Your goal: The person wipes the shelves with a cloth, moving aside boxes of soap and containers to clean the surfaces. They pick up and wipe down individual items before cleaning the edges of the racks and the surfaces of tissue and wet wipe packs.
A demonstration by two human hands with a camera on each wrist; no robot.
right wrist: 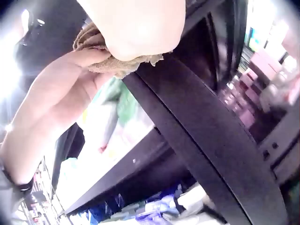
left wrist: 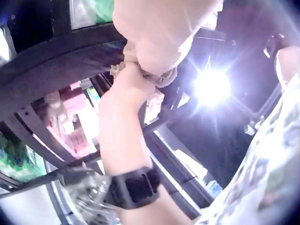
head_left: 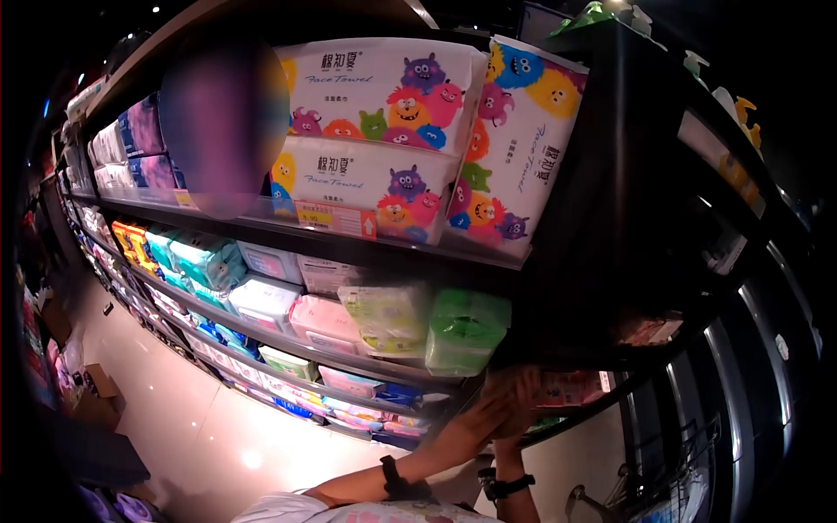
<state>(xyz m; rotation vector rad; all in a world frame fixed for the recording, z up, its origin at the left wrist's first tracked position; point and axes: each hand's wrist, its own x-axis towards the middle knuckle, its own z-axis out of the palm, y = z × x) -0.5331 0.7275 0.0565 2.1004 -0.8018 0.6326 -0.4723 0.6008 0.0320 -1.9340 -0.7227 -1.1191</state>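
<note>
Both hands meet beside the end of a dark shelf unit, low in the head view. A crumpled brown cloth [right wrist: 123, 65] is bunched between them. My left hand [head_left: 482, 417] reaches in from the left and grips the cloth. Close against it, my right hand [head_left: 520, 383] holds the same cloth from the other side. In the left wrist view frayed cloth edges [left wrist: 165, 78] stick out under the left hand [left wrist: 157, 33]. The right hand [right wrist: 140, 26] covers much of the cloth in its own wrist view, so most fingertips are hidden.
A black shelf edge [right wrist: 187, 122] runs right beside the hands. Above them stand a green wrapped pack [head_left: 468, 331] and a pale green pack [head_left: 384, 318]. Face towel packs [head_left: 375, 91] fill the upper shelf. A wire cart [head_left: 663, 488] is at lower right.
</note>
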